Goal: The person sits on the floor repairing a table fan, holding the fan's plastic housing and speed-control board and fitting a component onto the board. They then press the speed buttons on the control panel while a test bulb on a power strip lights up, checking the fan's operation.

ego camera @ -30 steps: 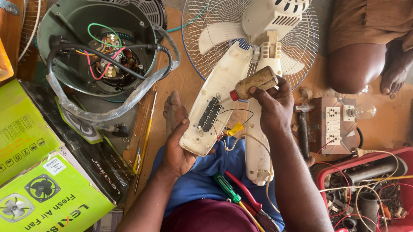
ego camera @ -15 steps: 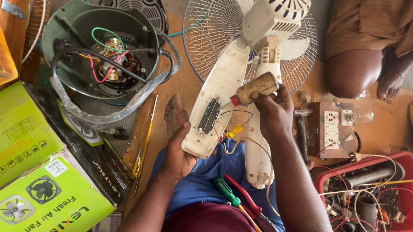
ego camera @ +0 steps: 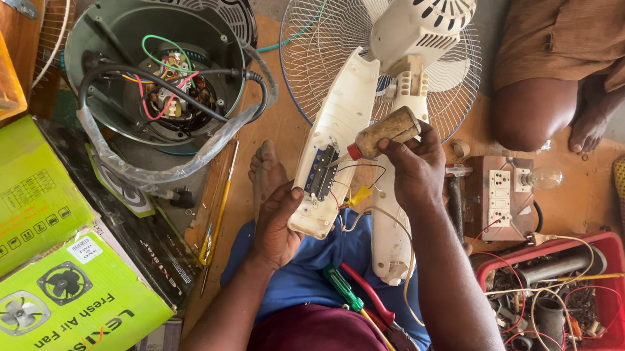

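Two bare hands at work over a dismantled white table fan (ego camera: 420, 36), seen from above on a brown floor. Left hand (ego camera: 276, 226) cupped under the lower end of a long white housing panel (ego camera: 336, 148), thumb pressed against its edge, holding it tilted up toward the fan's motor head. Right hand (ego camera: 415, 168) closed around a screwdriver with a worn wooden handle (ego camera: 386, 132), tip aimed at the dark switch block (ego camera: 322, 173) set into the panel. Thin red, black and yellow wires (ego camera: 354, 194) trailing from the panel between the two hands. Second white stand piece (ego camera: 391, 225) lying just beneath the right wrist. Wire fan guard (ego camera: 317, 36) flat on the floor behind the motor head. On the lap, a green-handled screwdriver (ego camera: 342, 287) and red-handled pliers (ego camera: 371, 300) resting on blue cloth. To the left, a round grey-green appliance shell (ego camera: 108, 36) with exposed coloured wiring and a black cable, beside two bright green cardboard boxes (ego camera: 42, 290). To the right, a wooden test board with sockets and a clear bulb (ego camera: 504, 191), and a red tray (ego camera: 618, 301) of metal parts and wire. Another person's knee and bare foot (ego camera: 543, 112) at upper right, well apart from the working hands.
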